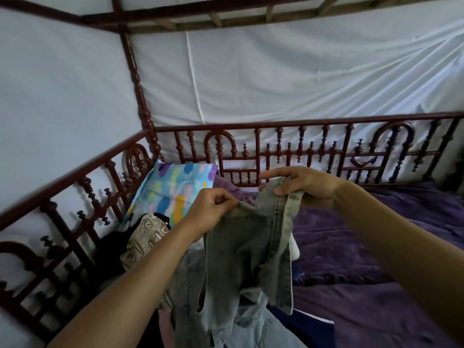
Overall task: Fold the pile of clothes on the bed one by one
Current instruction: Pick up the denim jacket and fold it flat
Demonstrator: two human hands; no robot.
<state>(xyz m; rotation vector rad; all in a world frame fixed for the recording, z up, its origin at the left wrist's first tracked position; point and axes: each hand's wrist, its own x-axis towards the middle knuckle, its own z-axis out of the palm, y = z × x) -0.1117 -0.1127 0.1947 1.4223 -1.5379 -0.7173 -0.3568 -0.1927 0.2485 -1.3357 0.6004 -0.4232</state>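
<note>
A pair of faded grey-green jeans [241, 249] hangs in the air above the bed, held at its top edge. My left hand [211, 209] pinches the left part of that edge. My right hand [306, 184] grips the right part, fingers curled over the denim. The legs drop toward the pile of clothes [155, 247] at the lower left, where a beige patterned garment [145, 237], dark cloth and light-blue denim [256, 330] lie mixed. Much of the pile is hidden behind my arms and the jeans.
A purple blanket [364, 259] covers the bed to the right. A colourful pillow [175, 192] leans in the far left corner. A dark red turned-wood railing [288, 149] runs along the back and left sides, with white cloth behind it.
</note>
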